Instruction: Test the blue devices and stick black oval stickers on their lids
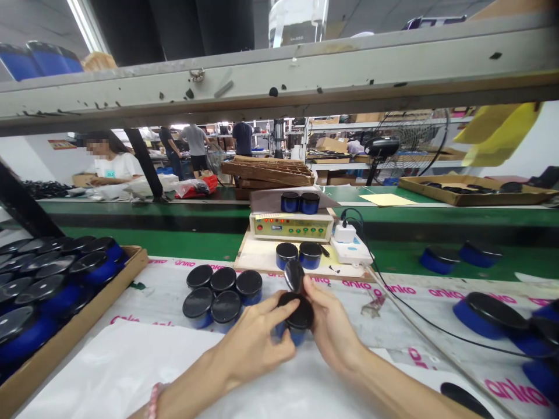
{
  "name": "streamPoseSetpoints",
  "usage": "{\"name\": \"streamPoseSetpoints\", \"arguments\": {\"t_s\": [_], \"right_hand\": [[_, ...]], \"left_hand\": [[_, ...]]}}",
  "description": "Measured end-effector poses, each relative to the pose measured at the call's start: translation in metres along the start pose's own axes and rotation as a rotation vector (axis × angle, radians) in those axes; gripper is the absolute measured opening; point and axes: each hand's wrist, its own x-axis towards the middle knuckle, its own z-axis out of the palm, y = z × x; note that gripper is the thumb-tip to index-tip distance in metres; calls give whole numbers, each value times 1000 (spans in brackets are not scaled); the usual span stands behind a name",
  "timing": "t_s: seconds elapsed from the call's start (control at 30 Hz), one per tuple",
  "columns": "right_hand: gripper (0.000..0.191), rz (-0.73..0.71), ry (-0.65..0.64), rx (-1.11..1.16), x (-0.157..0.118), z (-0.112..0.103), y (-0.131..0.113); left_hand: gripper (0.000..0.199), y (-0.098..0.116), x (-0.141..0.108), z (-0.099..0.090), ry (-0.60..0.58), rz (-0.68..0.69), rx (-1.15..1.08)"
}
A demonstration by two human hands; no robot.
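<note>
So my left hand (258, 334) is clamped on a squat, round container (302, 317), smooth blue sides, black top, and my right hand (331, 326), right up close, pinches a glossy black disc (294, 275) tilted by the container's far rim. Five lookalikes (226, 306) sit left of my hands on pink-lettered sheeting (162, 288).

- Raised disc (294, 276): smooth, glossy plastic
- Held container (302, 316): smooth plastic
- Left tray (138, 263): matt cardboard
- Worktop cover (345, 299): wrinkled, slightly shiny film
- Shelf beam (244, 80): dull, scuffed, painted surface
</note>
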Motion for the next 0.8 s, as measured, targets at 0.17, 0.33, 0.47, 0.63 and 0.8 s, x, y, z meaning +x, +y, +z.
{"name": "streamPoseSetpoints", "arguments": {"t_s": [0.17, 0.33, 0.47, 0.63, 0.8], "right_hand": [[31, -78, -157, -283, 22, -2, -7], [27, -276, 15, -474, 82, -26, -64], [25, -313, 79, -586, 121, -38, -76], [27, -368, 66, -636, 113, -35, -65], [27, -392, -66, -616, 71, -20, -72]], "left_hand": [[53, -14, -12, -3, 8, -160, 50], [61, -20, 20, -32, -97, -171, 67], [71, -45, 94, -39, 34, -195, 57], [57, -62, 132, -25, 23, -169, -27], [52, -19, 98, -33, 179, -68, -149]]}}
